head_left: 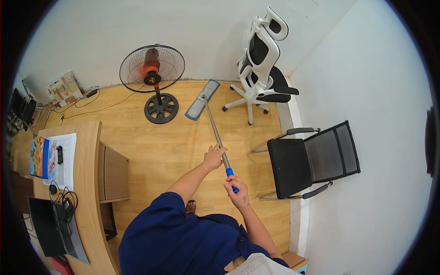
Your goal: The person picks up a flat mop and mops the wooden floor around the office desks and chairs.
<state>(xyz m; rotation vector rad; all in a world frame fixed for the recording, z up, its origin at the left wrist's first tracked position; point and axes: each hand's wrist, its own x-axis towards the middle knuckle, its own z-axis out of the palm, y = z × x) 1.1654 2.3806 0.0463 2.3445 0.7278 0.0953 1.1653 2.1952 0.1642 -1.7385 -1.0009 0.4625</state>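
A flat mop (197,108) with a grey, blue-edged head lies on the wooden floor near the back wall, between a fan and a white office chair. Its metal pole slants back toward me and ends in a blue grip. Partway up the pole, my left hand (214,157) is closed around it, with some fingers stretched along the metal. Lower down, my right hand (237,190) wraps round the blue grip at the pole's end.
A black standing fan (160,108) is left of the mop head. To its right stands the white office chair (259,91) on castors. A black armchair (289,167) is by the right wall. At left, a desk (87,160) holds a laptop and papers; cables trail along the floor.
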